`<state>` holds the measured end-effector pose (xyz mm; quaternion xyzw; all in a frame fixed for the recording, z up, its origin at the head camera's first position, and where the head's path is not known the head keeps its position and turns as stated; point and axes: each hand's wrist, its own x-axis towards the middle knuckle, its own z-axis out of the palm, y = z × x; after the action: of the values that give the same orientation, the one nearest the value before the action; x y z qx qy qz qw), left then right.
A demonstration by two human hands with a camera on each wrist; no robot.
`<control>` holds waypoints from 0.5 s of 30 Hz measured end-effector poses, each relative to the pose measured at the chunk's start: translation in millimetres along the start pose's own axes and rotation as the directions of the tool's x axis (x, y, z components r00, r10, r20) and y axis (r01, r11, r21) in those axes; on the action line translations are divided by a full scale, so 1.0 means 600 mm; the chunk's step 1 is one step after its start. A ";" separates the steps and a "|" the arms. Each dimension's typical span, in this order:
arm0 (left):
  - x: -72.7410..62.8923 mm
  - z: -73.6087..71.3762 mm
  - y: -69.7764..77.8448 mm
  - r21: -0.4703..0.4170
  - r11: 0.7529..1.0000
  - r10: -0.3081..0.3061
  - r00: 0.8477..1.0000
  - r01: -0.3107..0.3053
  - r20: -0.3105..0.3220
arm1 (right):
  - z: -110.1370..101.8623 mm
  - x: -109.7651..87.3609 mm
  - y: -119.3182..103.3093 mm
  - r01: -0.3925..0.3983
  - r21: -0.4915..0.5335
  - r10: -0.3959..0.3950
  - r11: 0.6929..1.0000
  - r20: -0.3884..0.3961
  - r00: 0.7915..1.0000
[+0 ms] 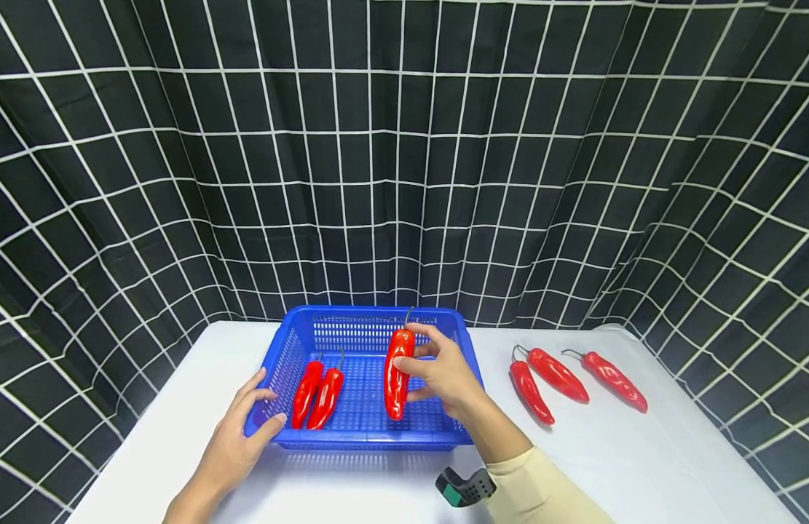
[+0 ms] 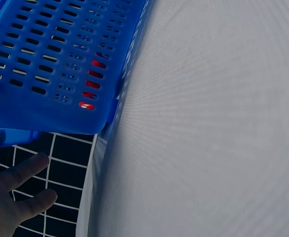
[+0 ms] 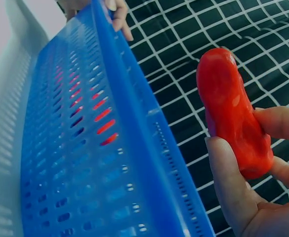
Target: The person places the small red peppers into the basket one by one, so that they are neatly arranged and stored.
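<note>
In the head view, the biggest thing is a black cloth (image 1: 404,160) with white lines, all across the top and down both sides. Next is the white table (image 1: 640,473), along the bottom. A blue basket (image 1: 378,437) with lots of little holes sits on it, low in the middle. My cream sleeve (image 1: 542,487) comes in at the bottom, right of the middle.

My left hand (image 1: 237,429) is at the basket's lower left corner, with its fingers and thumb spread. I can't tell if every finger touches. My right hand (image 1: 443,367) pinches a big red pepper (image 1: 396,389) between thumb and fingers, over the right part of the basket. In the right wrist view that pepper is at the right.

Two red peppers (image 1: 326,400) lie side by side in the basket, on its left. Three red peppers (image 1: 559,375) lie on the table at the right; two are close together. A small black band (image 1: 470,489) with a green patch is by my right wrist, bottom middle.
</note>
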<state>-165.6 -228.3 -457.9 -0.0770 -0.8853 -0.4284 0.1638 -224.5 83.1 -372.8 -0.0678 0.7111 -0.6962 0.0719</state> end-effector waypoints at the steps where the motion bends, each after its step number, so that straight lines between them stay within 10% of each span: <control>1: 0.000 0.000 0.000 -0.002 1.000 0.000 1.000 0.000 -0.001 | 0.002 0.001 0.001 -0.001 -0.004 0.001 1.000 0.004 1.000; 15: 0.001 -0.002 0.008 -0.005 1.000 -0.005 1.000 0.005 -0.001 | 0.038 0.015 0.016 -0.045 -0.033 0.045 0.998 0.008 0.999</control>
<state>-164.4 -226.3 -453.8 -0.0750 -0.8843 -0.4310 0.1630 -229.0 59.4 -383.1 -0.0559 0.7235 -0.6823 0.0895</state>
